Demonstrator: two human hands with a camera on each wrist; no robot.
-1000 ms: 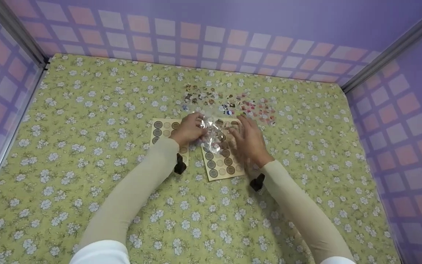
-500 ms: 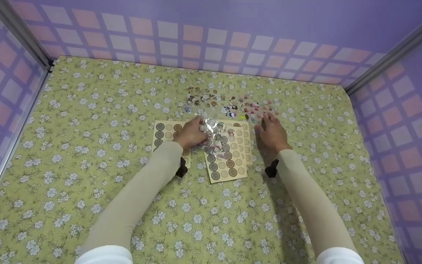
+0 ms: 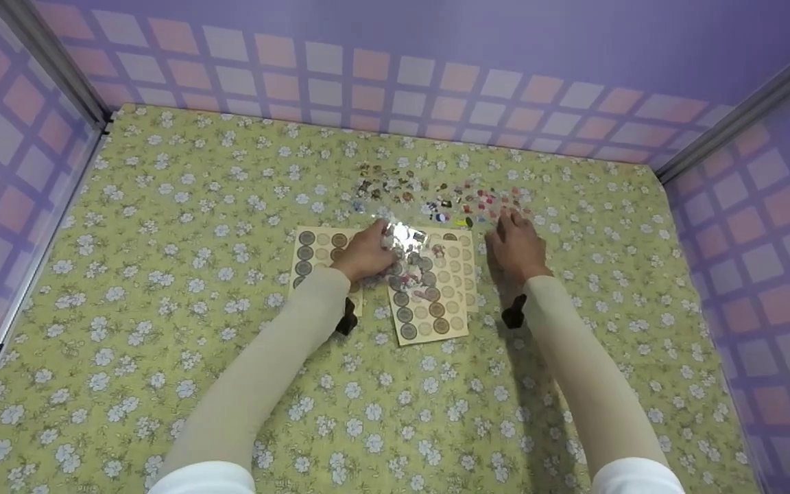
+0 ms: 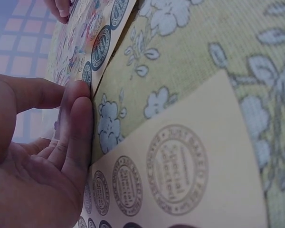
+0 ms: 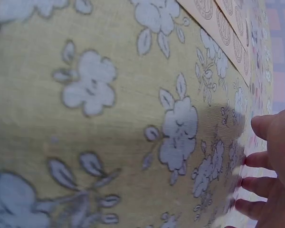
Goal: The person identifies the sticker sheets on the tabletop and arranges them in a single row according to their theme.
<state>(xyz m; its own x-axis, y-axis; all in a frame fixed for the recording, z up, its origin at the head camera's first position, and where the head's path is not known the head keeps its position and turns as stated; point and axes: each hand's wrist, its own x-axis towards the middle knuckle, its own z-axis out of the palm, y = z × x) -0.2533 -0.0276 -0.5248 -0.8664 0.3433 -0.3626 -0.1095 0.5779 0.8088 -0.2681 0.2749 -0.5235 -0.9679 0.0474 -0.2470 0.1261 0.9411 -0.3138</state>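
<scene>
In the head view my left hand [image 3: 367, 250] pinches the left edge of a shiny clear sticker sheet [image 3: 410, 278], thumb against fingers in the left wrist view. This clear sheet overlaps a cream sheet of round label stickers [image 3: 436, 312]. A second cream label sheet [image 3: 304, 264] lies partly beneath my left wrist, its printed circles large in the left wrist view. My right hand [image 3: 520, 247] rests fingertips down at the near edge of a clear sheet with pink and red stickers [image 3: 487, 199]. Its fingers [image 5: 259, 186] are spread and loosely bent, pinching nothing.
Another cream label sheet [image 3: 468, 274] pokes out from under the middle one. Farther back lies a clear sheet of small brown stickers [image 3: 385, 182]. A flowered yellow cloth [image 3: 196, 329] covers the table, and purple checked walls [image 3: 409, 75] close off the back and sides.
My right hand has moved right, away from the clear sheet in my left hand, down to the pink and red stickers. My left hand keeps its pinch in nearly the same place.
</scene>
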